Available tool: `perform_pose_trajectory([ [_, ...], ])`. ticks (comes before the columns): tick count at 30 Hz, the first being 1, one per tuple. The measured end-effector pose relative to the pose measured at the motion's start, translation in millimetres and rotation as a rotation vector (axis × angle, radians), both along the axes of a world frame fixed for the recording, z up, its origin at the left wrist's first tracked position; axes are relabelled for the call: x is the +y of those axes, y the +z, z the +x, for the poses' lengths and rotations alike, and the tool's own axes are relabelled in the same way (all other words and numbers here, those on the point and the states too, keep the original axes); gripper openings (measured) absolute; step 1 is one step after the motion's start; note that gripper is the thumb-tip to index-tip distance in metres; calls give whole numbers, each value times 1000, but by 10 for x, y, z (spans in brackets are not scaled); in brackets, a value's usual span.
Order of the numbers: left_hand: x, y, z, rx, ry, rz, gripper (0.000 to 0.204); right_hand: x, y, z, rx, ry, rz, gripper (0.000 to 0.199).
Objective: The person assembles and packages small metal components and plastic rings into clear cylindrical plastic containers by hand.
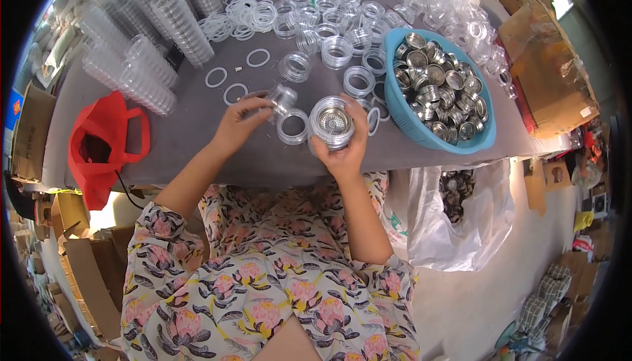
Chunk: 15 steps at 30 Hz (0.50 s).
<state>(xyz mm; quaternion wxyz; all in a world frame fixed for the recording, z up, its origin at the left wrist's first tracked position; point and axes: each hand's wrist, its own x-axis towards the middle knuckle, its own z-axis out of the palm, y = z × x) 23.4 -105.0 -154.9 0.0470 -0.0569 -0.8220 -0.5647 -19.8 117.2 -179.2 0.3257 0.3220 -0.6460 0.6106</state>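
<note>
My right hand [347, 147] is wrapped round a clear plastic ring-shaped housing [322, 138] that has a perforated metal strainer cup [334, 121] seated in its middle. Just left of it, my left hand [242, 119] pinches a clear plastic cup-like piece [282, 100], tilted above the table. Between the hands a loose clear ring [291, 127] lies flat on the cloth. More clear threaded rings [336, 52] are heaped beyond my hands. A blue plastic basket [395, 107] full of small shiny metal cups [434, 74] stands to the right of my right hand.
Tall stacks of clear cups [183, 25] stand at the far left, near flat white gaskets [216, 77]. A red fabric bag [99, 144] hangs over the left table edge. Clear parts [454, 9] lie far right. Below, a white sack [428, 223] holds metal pieces; cardboard boxes [550, 65] stand right.
</note>
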Motion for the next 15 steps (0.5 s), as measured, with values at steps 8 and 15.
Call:
perform_pose_trajectory([
  [8, 598, 1101, -82, 537, -311, -656, 19, -4, -32, 55, -145, 44, -62, 107],
  [15, 749, 1516, -274, 407, -684, -877, 15, 103, 209, 72, 102, -171, 177, 94],
])
